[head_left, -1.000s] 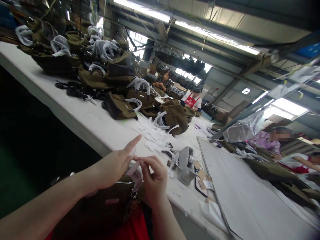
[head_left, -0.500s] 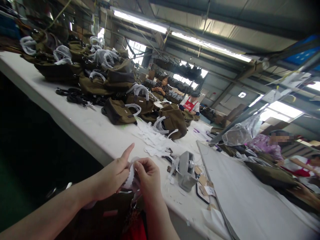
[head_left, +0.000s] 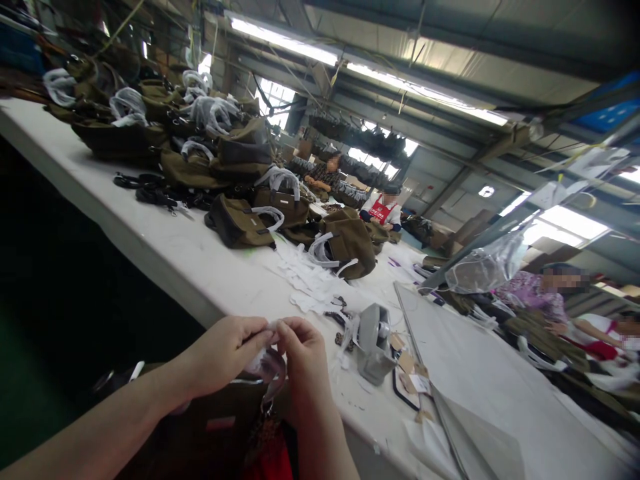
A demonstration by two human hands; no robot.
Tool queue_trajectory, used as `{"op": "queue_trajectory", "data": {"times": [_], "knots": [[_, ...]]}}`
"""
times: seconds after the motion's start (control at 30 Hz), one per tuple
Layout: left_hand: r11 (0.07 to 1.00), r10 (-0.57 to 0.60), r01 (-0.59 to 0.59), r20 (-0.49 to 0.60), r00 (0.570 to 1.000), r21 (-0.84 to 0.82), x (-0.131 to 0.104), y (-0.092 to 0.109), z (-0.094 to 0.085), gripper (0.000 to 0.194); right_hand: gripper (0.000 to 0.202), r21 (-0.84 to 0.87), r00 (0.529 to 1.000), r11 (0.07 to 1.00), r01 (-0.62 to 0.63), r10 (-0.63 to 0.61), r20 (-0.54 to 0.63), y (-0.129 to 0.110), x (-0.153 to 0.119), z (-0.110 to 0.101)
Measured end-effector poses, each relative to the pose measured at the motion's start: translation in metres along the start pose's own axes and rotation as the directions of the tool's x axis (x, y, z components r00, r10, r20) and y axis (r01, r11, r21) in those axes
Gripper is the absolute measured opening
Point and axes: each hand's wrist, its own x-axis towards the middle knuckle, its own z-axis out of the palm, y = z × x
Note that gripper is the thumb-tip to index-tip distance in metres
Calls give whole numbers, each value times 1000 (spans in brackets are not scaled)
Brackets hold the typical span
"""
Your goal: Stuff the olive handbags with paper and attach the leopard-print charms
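- olive cloth makes up the bag (head_left: 190, 433) close against the person, below both hands and in front of the table edge (head_left: 210, 300); its front bears a small pale label (head_left: 221, 423), any lettering too small to read.
- the left hand (head_left: 233, 350) pinches white wrapping (head_left: 259, 364) between thumb and fingers, over the bag's raised handle (head_left: 277, 373).
- the right hand (head_left: 303, 343) grips the same wrapping, thumb against fingertips, the two hands meeting there.
- a patterned charm (head_left: 263, 427) hangs from a ring below the handle.
- on the table, right of the hands, stands a grey dispenser (head_left: 374, 347); just beside it lie brown card tags (head_left: 406, 361) and a white label (head_left: 420, 383), print not legible.
- farther back, one of the piled bags (head_left: 280, 205) shows a small light label, unreadable.
- a co-worker's red apron (head_left: 382, 211) carries white characters, too blurred to make out.
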Motion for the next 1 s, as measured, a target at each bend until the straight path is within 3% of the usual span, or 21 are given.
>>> {"op": "queue_trajectory", "data": {"times": [0.07, 0.13, 0.23, 0.3, 0.33, 0.4, 0.43, 0.5, 0.6, 0.67, 0.73, 0.77, 0.83, 0.9, 0.93, 1.0], "knots": [[994, -16, 19, 31, 999, -109, 1, -1, 1, 44, 21, -104, 994, 989, 108, -109, -7, -4, -2, -1], [982, -33, 44, 59, 998, -181, 1, -2, 3, 44, 15, -313, 934, 888, 337, -358, -10, -7, -6, 0], [986, -57, 65, 58, 997, -155, 1, -2, 6, 42, 13, -601, 713, 494, 629, -675, 191, -12, -15, 3], [991, -75, 78, 30, 997, -107, -1, -1, 8, 41, 18, -655, 606, 283, 700, -721, 336, -15, -21, 6], [992, -83, 84, 12, 996, -94, -2, -1, 9, 41, 19, -660, 581, 235, 714, -724, 371, -15, -24, 7], [995, -81, 79, -29, 996, -63, -4, 0, 10, 41, 17, -646, 581, 261, 717, -736, 348, -16, -26, 8], [997, -72, 70, -49, 996, -36, -6, 1, 10, 41, 15, -636, 609, 326, 700, -737, 293, -16, -26, 8], [998, -42, 44, -74, 996, 34, -8, 2, 11, 41, 10, -603, 721, 519, 606, -679, 139, -14, -22, 6], [994, 5, 1, -61, 998, 105, -12, 4, 11, 42, 19, -509, 912, 775, 375, -407, 52, -11, -11, 2], [995, 66, -62, -45, 997, 81, -12, 4, 11, 43, 33, -468, 954, 833, 295, -286, 92, -13, -5, 0], [996, 87, -89, -88, 992, -14, -10, -1, 13, 43, 36, -480, 924, 796, 368, -372, 90, -20, -6, 0], [995, 61, -69, -118, 991, -68, -7, -4, 13, 42, 33, -509, 872, 732, 453, -481, 84, -26, -9, 2], [989, -34, 9, -166, 986, -144, 0, -11, 14, 40, 22, -567, 705, 526, 634, -694, 144, -40, -19, 6], [986, -85, 61, -153, 985, -156, 4, -13, 11, 41, 15, -572, 566, 350, 742, -784, 254, -55, -28, 10], [987, -80, 60, -135, 988, -147, 4, -11, 8, 42, 15, -563, 544, 321, 762, -788, 288, -60, -31, 12], [992, -1, -11, -94, 996, -125, -1, -2, 0, 42, 15, -545, 585, 375, 750, -762, 280, -67, -31, 14]]}}
